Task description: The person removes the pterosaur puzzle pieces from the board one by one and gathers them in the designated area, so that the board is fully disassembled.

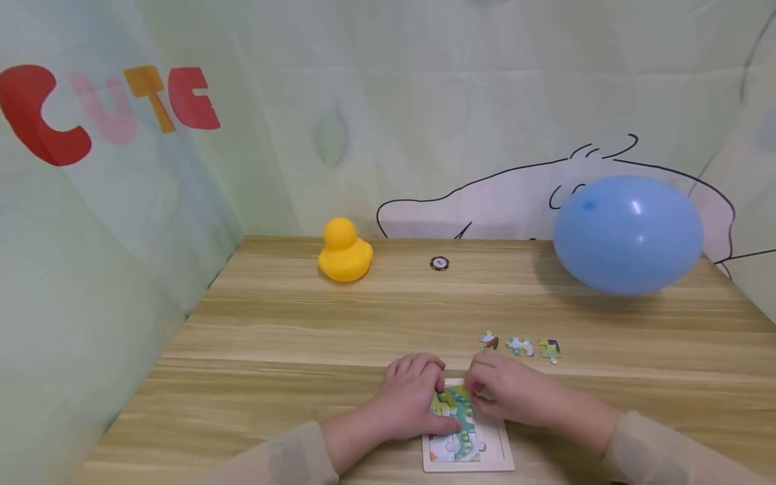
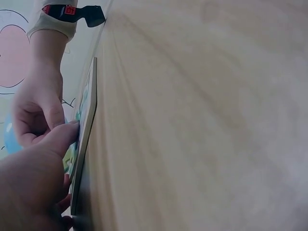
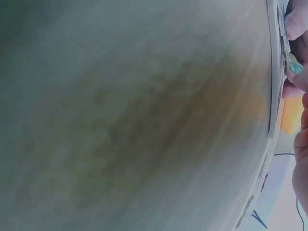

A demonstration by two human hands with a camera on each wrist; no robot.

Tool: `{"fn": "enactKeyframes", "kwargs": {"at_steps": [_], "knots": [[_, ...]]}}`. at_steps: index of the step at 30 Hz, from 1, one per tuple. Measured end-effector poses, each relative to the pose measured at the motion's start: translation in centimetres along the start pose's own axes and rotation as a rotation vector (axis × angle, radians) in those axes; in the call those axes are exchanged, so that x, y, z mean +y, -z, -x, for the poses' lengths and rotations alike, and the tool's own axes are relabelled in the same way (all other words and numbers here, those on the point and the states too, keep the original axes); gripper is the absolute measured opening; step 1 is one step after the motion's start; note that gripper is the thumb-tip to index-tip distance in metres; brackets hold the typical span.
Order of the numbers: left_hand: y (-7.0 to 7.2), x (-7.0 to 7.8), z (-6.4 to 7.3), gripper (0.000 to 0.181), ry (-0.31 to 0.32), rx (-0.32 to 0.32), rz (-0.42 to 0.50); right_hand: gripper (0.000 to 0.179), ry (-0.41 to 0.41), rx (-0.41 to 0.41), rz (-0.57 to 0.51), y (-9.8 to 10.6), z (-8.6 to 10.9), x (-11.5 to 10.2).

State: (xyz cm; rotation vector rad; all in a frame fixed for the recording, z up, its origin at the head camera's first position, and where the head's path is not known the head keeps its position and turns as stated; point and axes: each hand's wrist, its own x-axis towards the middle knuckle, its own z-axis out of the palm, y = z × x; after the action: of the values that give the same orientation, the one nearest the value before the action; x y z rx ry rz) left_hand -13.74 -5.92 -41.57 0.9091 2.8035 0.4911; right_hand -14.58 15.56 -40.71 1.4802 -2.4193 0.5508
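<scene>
A small jigsaw puzzle in a white-edged tray (image 1: 498, 451) lies near the front of the table, its left part filled with green and white pieces. At the tray's left side, my left hand (image 1: 412, 404) rests with the thumb (image 2: 65, 137) pressing on the pieces and the other fingers bent near the upper edge. My right hand (image 1: 512, 389) is over the tray's upper right, thumb and finger pinching a puzzle piece (image 3: 294, 65) with green and teal on it. The fingers mostly hide that piece in the head view.
Beyond the right hand lie three loose puzzle pieces (image 1: 520, 347) in a row. A yellow rubber duck (image 1: 344, 252), a round black-and-white chip (image 1: 439, 263) and a blue balloon (image 1: 627, 236) are along the table's back. Printed cloth hangs behind and at the sides.
</scene>
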Motion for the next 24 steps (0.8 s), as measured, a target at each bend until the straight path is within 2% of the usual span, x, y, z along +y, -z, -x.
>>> {"fn": "enactKeyframes", "kwargs": {"at_steps": [6, 11, 14, 19, 24], "knots": [[-0.01, 0.00, 0.01, 0.049, 0.002, 0.003, -0.005, 0.023, -0.130, -0.067, -0.084, 0.27, 0.12, -0.27], [0.07, 0.04, 0.08, 0.049, 0.001, 0.001, 0.004, 0.023, -0.298, -0.147, -0.220, 0.73, 0.00, -0.59], [0.07, 0.02, 0.11, 0.049, 0.000, 0.001, 0.004, 0.025, -0.348, -0.166, -0.269, 0.90, -0.05, -0.65], [0.07, 0.02, 0.16, 0.049, -0.004, 0.009, -0.001, 0.025, -0.325, -0.180, -0.258, 0.79, -0.07, -0.50], [0.14, 0.11, 0.14, 0.049, 0.001, 0.007, 0.002, 0.026, -0.221, -0.141, -0.211, 0.46, -0.16, -0.15]]}}
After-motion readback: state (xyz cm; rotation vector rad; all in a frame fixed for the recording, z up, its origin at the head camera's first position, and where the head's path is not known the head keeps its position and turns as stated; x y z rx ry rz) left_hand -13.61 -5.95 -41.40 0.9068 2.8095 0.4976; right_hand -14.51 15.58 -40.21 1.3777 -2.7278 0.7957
